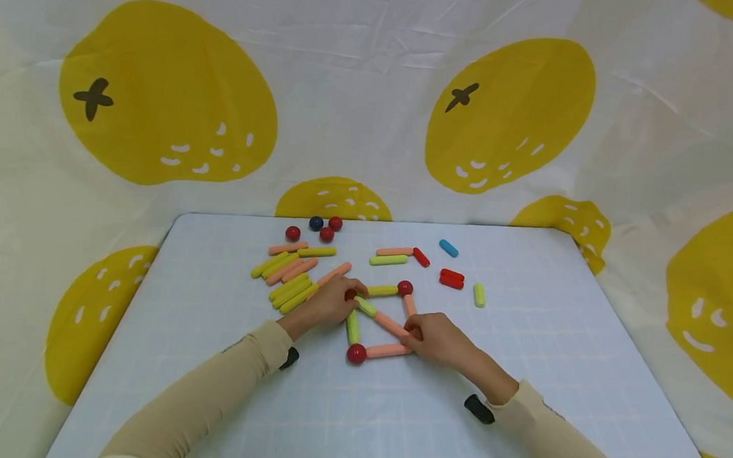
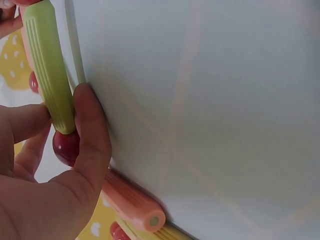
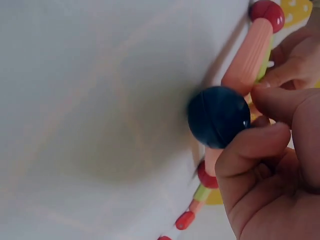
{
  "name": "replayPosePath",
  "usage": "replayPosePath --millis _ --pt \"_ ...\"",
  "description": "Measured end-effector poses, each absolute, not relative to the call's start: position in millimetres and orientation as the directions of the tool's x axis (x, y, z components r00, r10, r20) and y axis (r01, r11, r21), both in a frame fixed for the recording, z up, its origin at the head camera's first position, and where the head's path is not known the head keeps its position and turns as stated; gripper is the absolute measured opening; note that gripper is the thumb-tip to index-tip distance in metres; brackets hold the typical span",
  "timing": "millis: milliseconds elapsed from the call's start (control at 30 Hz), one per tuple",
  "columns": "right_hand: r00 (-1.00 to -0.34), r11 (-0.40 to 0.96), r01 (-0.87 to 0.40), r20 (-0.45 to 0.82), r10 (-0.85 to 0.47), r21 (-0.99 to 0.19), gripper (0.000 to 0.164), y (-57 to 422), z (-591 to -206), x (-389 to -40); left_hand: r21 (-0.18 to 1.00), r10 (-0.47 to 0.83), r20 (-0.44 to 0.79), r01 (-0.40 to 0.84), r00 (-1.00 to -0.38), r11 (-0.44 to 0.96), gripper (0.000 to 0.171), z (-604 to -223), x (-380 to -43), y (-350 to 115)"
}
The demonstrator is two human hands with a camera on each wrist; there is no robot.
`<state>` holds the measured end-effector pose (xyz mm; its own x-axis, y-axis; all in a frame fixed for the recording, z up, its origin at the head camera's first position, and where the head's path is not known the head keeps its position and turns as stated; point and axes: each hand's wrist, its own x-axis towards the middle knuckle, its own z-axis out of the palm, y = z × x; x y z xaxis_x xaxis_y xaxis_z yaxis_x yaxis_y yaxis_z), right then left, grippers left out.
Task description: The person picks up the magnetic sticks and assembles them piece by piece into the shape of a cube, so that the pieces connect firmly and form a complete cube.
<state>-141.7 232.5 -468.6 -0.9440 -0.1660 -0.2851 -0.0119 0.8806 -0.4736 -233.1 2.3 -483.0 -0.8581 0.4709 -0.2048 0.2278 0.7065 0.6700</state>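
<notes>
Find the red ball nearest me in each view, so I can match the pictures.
Head: red ball, below centre.
Left wrist: red ball, cut off by the top edge, far left.
Right wrist: red ball, near the top, right side.
Shared landmark: the left hand, in all three views.

A white cloth with yellow fruit prints hangs behind the pale checked table.

In my head view, the right hand mostly hides the dark blue ball, the left hand partly covers a red ball, and both sleeves are cropped below. My right wrist view blurs the blue one's rim.
</notes>
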Motion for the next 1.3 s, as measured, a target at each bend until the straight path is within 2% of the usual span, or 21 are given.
replayPosePath --millis 267,400,500,733,833,933,1033,1167,1300 --pt "-0.878 0.815 -0.047 -0.366 -0.309 -0.577 0.024 230 -465 -130 0.698 0.496 -0.212 0.225 -0.842 0.680 0.018 -484 -230 -7" --pt "-0.846 0.782 -0.074 -0.376 -0.377 -0.618 0.020 234 -458 -135 0.703 0.494 -0.206 0.223 -0.844 0.675 0.018 -484 -226 -12" --pt "-0.851 0.774 -0.074 -0.365 -0.378 -0.629 0.020 240 -450 -147 0.707 0.500 -0.191 0.235 -0.845 0.667 0.019 -483 -223 -15" --pt "-0.912 0.722 0.116 -0.361 -0.195 -0.682 0.037 262 -450 -206 0.719 0.507 -0.171 0.245 -0.845 0.650 0.027 -486 -215 -19" --pt "-0.902 0.659 0.216 -0.405 -0.147 -0.721 0.047 270 -463 -234 0.726 0.509 -0.161 0.248 -0.846 0.642 0.035 -491 -212 -20" --pt "-0.875 0.539 0.336 -0.467 -0.124 -0.773 0.053 273 -477 -255 0.741 0.512 -0.154 0.244 -0.845 0.625 0.043 -494 -210 -21" --pt "-0.847 0.394 0.446 -0.521 -0.105 -0.804 0.054 274 -486 -268 0.770 0.498 -0.191 0.185 -0.846 0.610 0.048 -495 -207 -21" --pt "-0.834 0.292 0.497 -0.543 -0.100 -0.817 0.055 270 -491 -280 0.782 0.454 -0.253 0.096 -0.855 0.616 0.050 -496 -206 -22" --pt "-0.842 0.257 0.488 -0.527 -0.111 -0.834 0.057 264 -490 -292 0.772 0.421 -0.259 0.075 -0.869 0.631 0.050 -494 -207 -26"
